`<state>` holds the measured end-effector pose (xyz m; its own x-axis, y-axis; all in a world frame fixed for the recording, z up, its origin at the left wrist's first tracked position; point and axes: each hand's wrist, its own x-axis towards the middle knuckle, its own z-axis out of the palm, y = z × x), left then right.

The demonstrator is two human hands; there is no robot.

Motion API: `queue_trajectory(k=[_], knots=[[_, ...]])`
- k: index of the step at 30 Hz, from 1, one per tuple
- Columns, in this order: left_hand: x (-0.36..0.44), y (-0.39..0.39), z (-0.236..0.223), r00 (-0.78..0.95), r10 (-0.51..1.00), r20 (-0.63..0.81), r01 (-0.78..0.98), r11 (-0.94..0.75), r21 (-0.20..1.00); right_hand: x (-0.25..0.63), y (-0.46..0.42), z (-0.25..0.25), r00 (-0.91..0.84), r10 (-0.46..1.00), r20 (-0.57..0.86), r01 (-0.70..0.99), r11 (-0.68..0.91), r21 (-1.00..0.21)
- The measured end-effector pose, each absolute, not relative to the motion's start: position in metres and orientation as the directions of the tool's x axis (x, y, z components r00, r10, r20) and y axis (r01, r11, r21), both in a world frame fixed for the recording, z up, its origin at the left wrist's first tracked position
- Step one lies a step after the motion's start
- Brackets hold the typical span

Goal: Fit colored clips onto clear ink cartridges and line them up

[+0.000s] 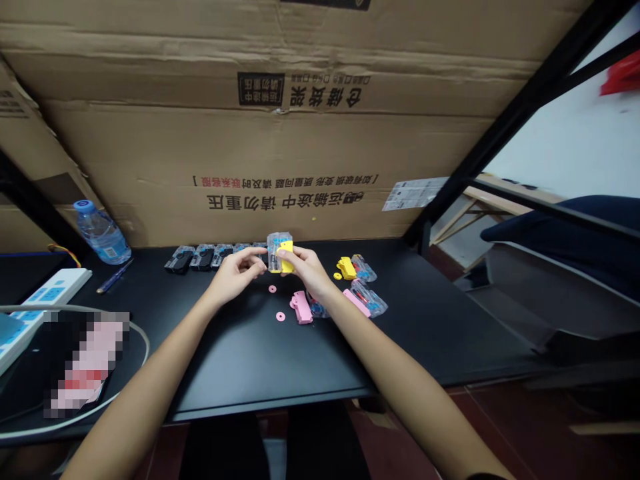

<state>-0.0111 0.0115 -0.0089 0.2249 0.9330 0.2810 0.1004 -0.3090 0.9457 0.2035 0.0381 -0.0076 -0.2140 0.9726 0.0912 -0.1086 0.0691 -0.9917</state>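
My right hand (309,268) pinches a small clear plastic case with a yellow part (287,257), held upright above the table. Close by on its left is my left hand (237,272), fingers curled and index tip at the case's edge; whatever its fingertips hold is too small to make out. On the table below lie a pink plastic part (302,308) and two pink rings (281,317), (273,289). A clear case beside the pink part is partly hidden by my right wrist. Further right are a yellow part (347,268), a yellow ring (337,276) and clear cases (369,299).
A row of several clear cases with black parts (203,258) stands along the back, below a cardboard sheet (280,147). At left are a water bottle (104,233), a pen (114,277), a power strip (50,293), a white cable (143,333) and a blurred-out pink object (93,363).
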Motion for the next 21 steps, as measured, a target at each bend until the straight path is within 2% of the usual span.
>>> queue_trajectory(k=[3,9,13,15,19,21], knots=[[-0.015,0.013,-0.008,0.174,0.942,0.286,0.142,-0.312,0.939,0.214,0.045,-0.007,-0.148,0.98,0.133,-0.023,0.131,-0.991],[-0.016,0.015,-0.01,0.157,0.948,0.278,0.192,-0.306,0.933,0.243,0.072,-0.025,-0.064,0.974,0.219,0.363,0.227,-0.904],[-0.016,0.014,-0.012,0.194,0.94,0.282,0.251,-0.326,0.911,0.251,0.08,-0.037,0.016,0.981,0.195,0.527,0.157,-0.835],[-0.017,0.013,-0.012,0.227,0.933,0.278,0.291,-0.337,0.895,0.251,0.08,-0.039,0.036,0.989,0.145,0.548,0.102,-0.83],[-0.017,0.012,-0.012,0.283,0.923,0.259,0.359,-0.352,0.864,0.246,0.08,-0.042,0.004,1.0,-0.005,0.477,-0.006,-0.879],[-0.016,0.011,-0.012,0.299,0.921,0.251,0.376,-0.355,0.856,0.243,0.08,-0.044,-0.007,1.0,-0.023,0.45,-0.018,-0.893]])
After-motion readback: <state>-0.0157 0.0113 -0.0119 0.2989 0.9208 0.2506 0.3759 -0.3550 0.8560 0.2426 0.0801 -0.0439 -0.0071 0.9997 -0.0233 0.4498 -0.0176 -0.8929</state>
